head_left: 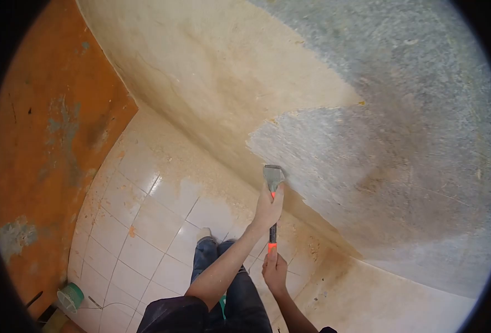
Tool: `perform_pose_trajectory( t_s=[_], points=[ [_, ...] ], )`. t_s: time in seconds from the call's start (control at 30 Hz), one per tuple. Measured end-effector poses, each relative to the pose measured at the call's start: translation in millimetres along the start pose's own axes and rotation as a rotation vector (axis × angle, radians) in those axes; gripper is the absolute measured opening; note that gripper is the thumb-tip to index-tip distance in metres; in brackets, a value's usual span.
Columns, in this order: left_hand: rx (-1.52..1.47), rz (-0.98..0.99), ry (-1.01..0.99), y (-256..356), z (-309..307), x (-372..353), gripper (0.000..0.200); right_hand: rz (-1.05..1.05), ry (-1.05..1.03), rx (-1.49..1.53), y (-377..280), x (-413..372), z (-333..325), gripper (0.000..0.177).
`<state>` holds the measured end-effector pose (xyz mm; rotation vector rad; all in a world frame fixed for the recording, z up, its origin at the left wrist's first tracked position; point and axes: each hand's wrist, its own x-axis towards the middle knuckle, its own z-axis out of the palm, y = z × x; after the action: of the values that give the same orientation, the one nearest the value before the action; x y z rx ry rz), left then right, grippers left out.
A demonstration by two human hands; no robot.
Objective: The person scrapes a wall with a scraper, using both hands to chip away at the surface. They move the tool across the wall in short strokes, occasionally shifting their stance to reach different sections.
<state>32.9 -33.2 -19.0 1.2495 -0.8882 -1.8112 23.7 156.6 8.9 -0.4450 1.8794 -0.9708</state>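
Observation:
A long-handled scraper [273, 233] with a black and orange handle and a wide grey head lies against the wall [245, 72], at the border between cream paint and bare grey surface [345, 150]. My left hand [268, 210] is wrapped round the upper shaft, just below the scraper's head. Lower down, my right hand [275, 271] grips the orange end of the handle. The blade's edge touches the wall near the lower tip of the bared grey patch.
An orange wall [51, 139] with grey patches stands at the left. Paint flakes and dust lie on the white tiled floor [140, 255] near my legs. A green and white container [70, 297] with a thin cord beside it is at the lower left.

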Motion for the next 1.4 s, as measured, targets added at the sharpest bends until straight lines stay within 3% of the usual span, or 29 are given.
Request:
perform_pose_trajectory(
  t_s=[0.1, 0.13, 0.2, 0.23, 0.3, 0.53, 0.6, 0.7, 0.8, 0.93, 1.0, 1.07, 1.2, 1.3, 1.37, 1.4],
  points=[
    [-0.05, 0.003, -0.051, -12.8, -6.1, 5.8, 0.033, -0.002, -0.032, 0.062, 4.7, 1.2, 1.5, 0.041],
    [-0.045, -0.008, -0.054, -20.7, -3.6, 3.9, 0.033, -0.071, 0.024, -0.067, 3.5, 0.4, 3.2, 0.047],
    [-0.001, 0.174, -0.043, -25.1, 5.1, 2.4, 0.032, -0.039, -0.008, -0.023, -0.4, -0.8, -3.5, 0.044],
    [0.001, 0.175, -0.045, -22.1, 2.3, 4.8, 0.032, -0.014, -0.039, 0.009, -4.3, -1.7, -6.7, 0.042],
    [-0.112, 0.003, -0.048, -15.7, -2.5, 9.0, 0.031, -0.049, -0.009, -0.074, -2.7, 3.9, -8.3, 0.044],
    [-0.051, 0.065, -0.077, -9.4, 2.6, 4.2, 0.033, -0.017, -0.012, -0.034, -5.6, 3.7, -10.2, 0.047],
    [-0.124, -0.06, -0.018, -2.2, 1.4, 3.4, 0.027, -0.015, -0.035, -0.071, -3.4, 7.3, -13.0, 0.047],
    [-0.05, 0.075, -0.043, -9.8, 10.6, -3.9, 0.029, -0.029, -0.018, -0.046, 5.8, 5.3, -16.8, 0.046],
    [-0.13, -0.07, -0.05, 7.5, 2.0, 2.9, 0.03, -0.063, -0.022, -0.063, 2.8, 2.7, -18.4, 0.044],
    [-0.073, -0.039, -0.012, -3.4, 10.8, -0.4, 0.032, -0.107, -0.012, -0.07, 2.0, 4.0, -20.2, 0.047],
    [-0.115, 0.011, -0.096, -8.5, 16.6, -7.1, 0.034, -0.082, 0.004, -0.035, -0.1, 4.7, -21.9, 0.047],
    [-0.146, -0.005, -0.078, -8.9, 7.3, 6.5, 0.033, -0.188, -0.027, -0.172, -7.5, 14.2, -27.2, 0.047],
    [-0.07, -0.035, 0.001, -2.7, 15.2, -3.9, 0.029, -0.126, -0.02, -0.1, 0.2, 6.3, -25.5, 0.046],
    [-0.034, -0.019, -0.048, -3.7, 15.9, -4.9, 0.02, -0.061, -0.006, -0.03, -1.0, 5.4, -28.7, 0.046],
    [-0.094, -0.025, -0.018, -4.3, -13.3, 32.8, 0.019, -0.293, -0.001, -0.299, -27.7, 22.7, -24.7, 0.045],
    [-0.151, -0.025, 0.028, 1.3, -24.5, 43.8, 0.019, -0.291, -0.005, -0.3, -33.8, 25.8, -23.8, 0.045]
  ],
)
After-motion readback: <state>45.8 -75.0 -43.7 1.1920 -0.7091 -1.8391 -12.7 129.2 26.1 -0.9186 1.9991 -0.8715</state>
